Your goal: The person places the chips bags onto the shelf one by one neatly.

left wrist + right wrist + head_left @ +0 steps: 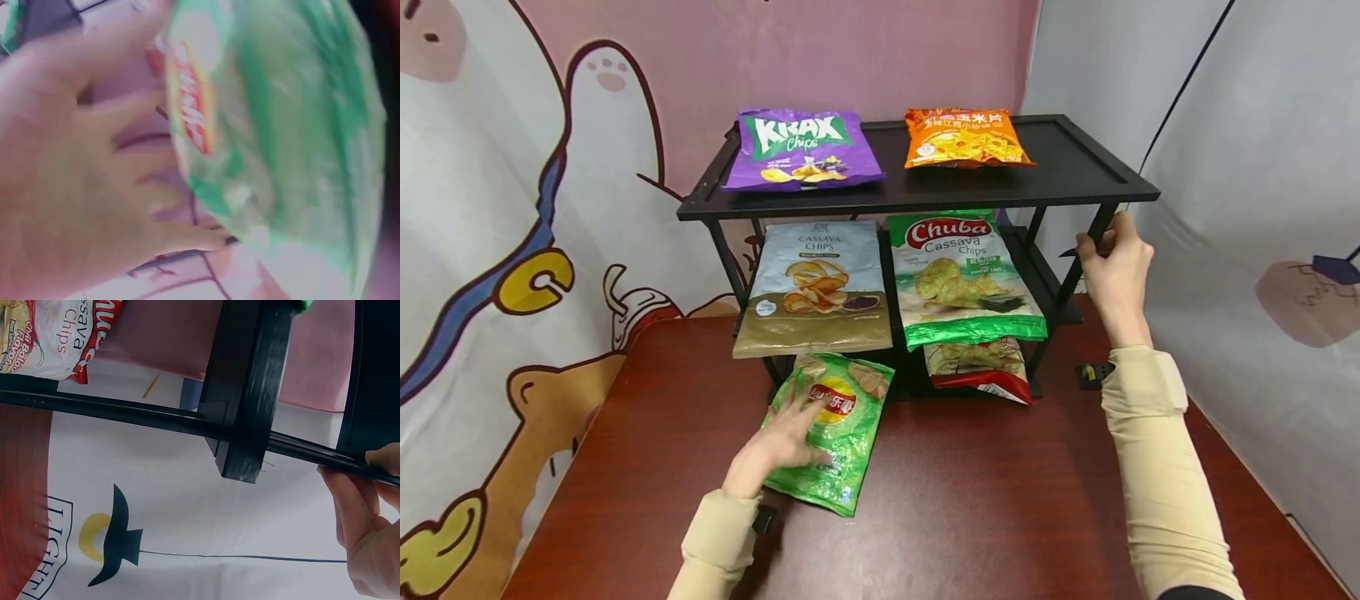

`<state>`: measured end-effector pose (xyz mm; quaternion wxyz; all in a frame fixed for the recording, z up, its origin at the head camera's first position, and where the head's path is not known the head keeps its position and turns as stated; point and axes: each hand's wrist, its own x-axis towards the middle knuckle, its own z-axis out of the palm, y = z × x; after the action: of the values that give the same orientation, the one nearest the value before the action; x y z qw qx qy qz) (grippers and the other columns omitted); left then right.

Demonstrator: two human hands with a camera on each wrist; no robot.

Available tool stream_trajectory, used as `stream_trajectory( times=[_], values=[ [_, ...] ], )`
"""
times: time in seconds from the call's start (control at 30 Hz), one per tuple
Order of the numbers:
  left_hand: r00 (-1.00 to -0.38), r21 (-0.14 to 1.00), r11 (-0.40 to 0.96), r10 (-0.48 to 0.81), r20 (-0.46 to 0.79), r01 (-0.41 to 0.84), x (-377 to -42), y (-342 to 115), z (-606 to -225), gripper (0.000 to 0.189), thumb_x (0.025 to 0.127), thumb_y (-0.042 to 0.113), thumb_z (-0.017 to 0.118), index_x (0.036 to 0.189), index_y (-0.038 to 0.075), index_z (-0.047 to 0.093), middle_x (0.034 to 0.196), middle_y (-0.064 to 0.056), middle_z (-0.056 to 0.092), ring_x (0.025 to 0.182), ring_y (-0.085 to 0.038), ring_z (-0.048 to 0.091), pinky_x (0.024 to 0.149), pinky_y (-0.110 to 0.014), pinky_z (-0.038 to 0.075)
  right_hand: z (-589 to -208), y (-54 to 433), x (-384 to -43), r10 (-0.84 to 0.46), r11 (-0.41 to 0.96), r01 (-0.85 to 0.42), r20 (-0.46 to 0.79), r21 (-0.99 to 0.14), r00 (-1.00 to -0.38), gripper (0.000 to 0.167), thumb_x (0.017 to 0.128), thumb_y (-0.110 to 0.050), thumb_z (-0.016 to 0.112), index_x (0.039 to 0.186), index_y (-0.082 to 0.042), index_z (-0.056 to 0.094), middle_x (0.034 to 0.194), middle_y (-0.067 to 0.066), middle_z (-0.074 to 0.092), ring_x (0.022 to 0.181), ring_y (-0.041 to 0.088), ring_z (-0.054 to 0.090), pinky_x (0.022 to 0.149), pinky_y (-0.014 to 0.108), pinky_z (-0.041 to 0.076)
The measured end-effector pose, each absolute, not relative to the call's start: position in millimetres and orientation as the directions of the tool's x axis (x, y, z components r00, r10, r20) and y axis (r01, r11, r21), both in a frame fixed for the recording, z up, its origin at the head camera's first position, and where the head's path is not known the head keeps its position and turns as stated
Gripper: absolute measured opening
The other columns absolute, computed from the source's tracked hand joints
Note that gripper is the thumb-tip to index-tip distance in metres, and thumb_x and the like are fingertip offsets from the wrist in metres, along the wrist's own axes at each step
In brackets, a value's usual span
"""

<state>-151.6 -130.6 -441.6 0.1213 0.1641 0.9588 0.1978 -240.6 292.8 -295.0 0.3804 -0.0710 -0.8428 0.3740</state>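
Note:
A green Lay's-style chip bag (842, 450) slants in front of the black rack (917, 202), its top end near the lower shelf. Over its left side my left hand (786, 429) spreads its fingers. In the left wrist view that hand (81, 169) is blurred beside the green bag (300, 144), and contact is hard to tell. My right hand (1116, 267) pinches the rack's front right post between thumb and fingers, just under the top shelf. The right wrist view shows the same right hand (369, 525) on the thin black post (150, 417).
On the top shelf lie a purple Krax bag (805, 154) and an orange chip bag (966, 142). The middle shelf bears a beige-gold cassava chips bag (812, 287) and a green-white Chuba bag (962, 279). Below is a red-edged bag (981, 371). The rack stands on a reddish-brown table (962, 500).

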Motion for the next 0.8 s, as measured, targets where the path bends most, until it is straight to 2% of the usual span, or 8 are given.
stream_trajectory(
  times=[0.07,0.13,0.3,0.57,0.67,0.8],
  values=[
    [-0.87,0.388,0.873,0.414,-0.266,0.296,-140,-125,-435,0.098,0.062,0.025,0.088,0.146,0.017,0.037,0.16,-0.017,0.012,0.147,-0.044,0.0,0.104,-0.075,0.01,-295,293,-241,0.405,0.71,-0.169,0.593,-0.683,-0.696,0.01,0.086,-0.016,0.058,0.082,-0.012,0.05,0.057,-0.031,0.04,0.059,-0.008,0.042,0.061,0.016,0.033],
    [-0.836,0.328,0.886,0.434,-0.335,0.328,-132,-119,-434,0.106,0.057,0.021,0.09,0.147,0.023,0.034,0.16,-0.013,0.012,0.148,-0.041,0.001,0.103,-0.076,0.009,-295,293,-241,0.406,0.71,-0.173,0.597,-0.683,-0.692,0.01,0.086,-0.016,0.058,0.081,-0.012,0.05,0.057,-0.03,0.04,0.059,-0.008,0.042,0.061,0.016,0.032],
    [-0.819,0.22,0.911,0.41,-0.402,0.348,-124,-112,-443,0.115,0.056,0.011,0.09,0.148,0.031,0.025,0.162,-0.01,0.006,0.148,-0.039,0.002,0.102,-0.077,0.01,-295,293,-240,0.401,0.708,-0.166,0.585,-0.686,-0.705,0.01,0.087,-0.018,0.057,0.084,-0.012,0.05,0.058,-0.032,0.041,0.058,-0.011,0.043,0.06,0.015,0.033],
    [-0.84,0.295,0.873,0.466,-0.276,0.387,-141,-112,-460,0.111,0.055,0.014,0.091,0.146,0.031,0.029,0.161,-0.012,0.005,0.148,-0.041,0.002,0.099,-0.08,0.009,-294,292,-240,0.401,0.704,-0.167,0.581,-0.69,-0.708,0.009,0.088,-0.019,0.057,0.085,-0.014,0.051,0.059,-0.03,0.042,0.057,-0.01,0.044,0.059,0.014,0.034],
    [-0.843,0.333,0.849,0.493,-0.214,0.411,-149,-111,-465,0.101,0.06,0.016,0.088,0.143,0.027,0.032,0.161,-0.016,0.007,0.147,-0.043,0.002,0.098,-0.08,0.009,-294,292,-240,0.402,0.703,-0.162,0.576,-0.692,-0.712,0.009,0.088,-0.019,0.057,0.085,-0.014,0.051,0.059,-0.03,0.042,0.057,-0.01,0.044,0.059,0.014,0.035],
    [-0.843,0.351,0.82,0.521,-0.132,0.452,-159,-107,-472,0.077,0.072,0.014,0.079,0.137,0.024,0.04,0.159,-0.019,0.014,0.147,-0.044,0.006,0.097,-0.081,0.008,-295,292,-240,0.406,0.7,-0.159,0.571,-0.696,-0.713,0.009,0.088,-0.019,0.057,0.085,-0.014,0.051,0.059,-0.032,0.042,0.058,-0.011,0.044,0.061,0.014,0.034]
  ],
)
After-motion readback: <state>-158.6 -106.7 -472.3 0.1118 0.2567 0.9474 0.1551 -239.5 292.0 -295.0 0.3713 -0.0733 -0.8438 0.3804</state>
